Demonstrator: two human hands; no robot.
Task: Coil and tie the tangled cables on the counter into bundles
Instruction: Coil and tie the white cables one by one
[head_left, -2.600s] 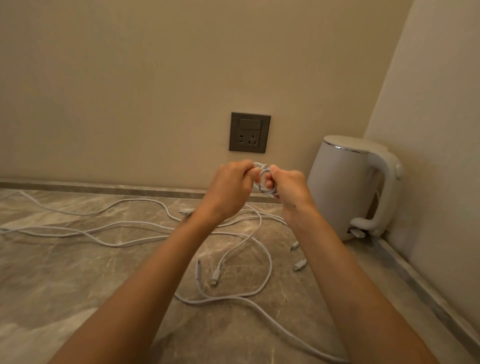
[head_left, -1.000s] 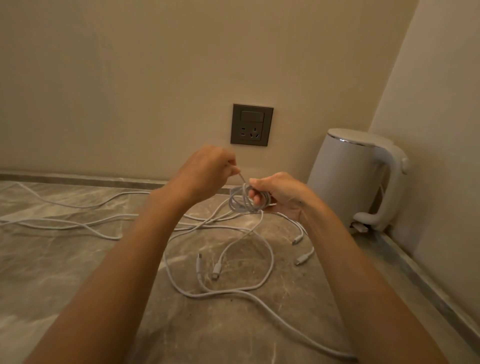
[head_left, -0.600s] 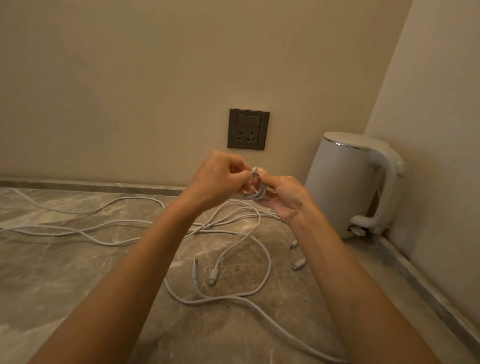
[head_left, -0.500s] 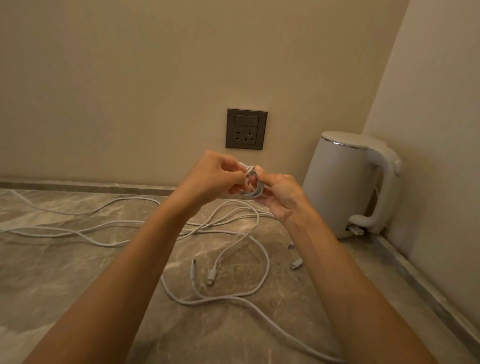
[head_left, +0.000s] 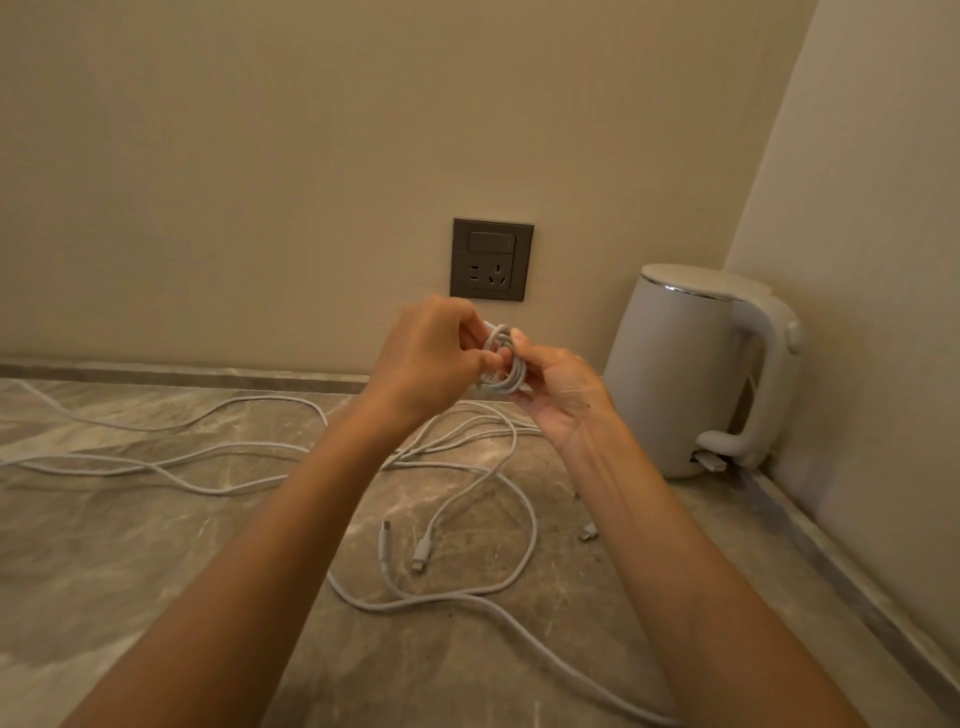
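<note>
Both hands meet above the grey marble counter (head_left: 156, 545): left hand (head_left: 431, 353) and right hand (head_left: 561, 395) pinch a small white coiled cable (head_left: 501, 364) between curled fingers; loose white cables (head_left: 467, 519) sprawl below the grip.

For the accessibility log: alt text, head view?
Two hands hold a small coil of white cable above a marble counter: the left hand pinches it, the right hand grips it from below. More white cables lie loose on the counter; a white kettle stands in the corner, right of a wall socket.

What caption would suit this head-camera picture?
Left hand and right hand hold a small cable coil above loose cables on the counter.
</note>
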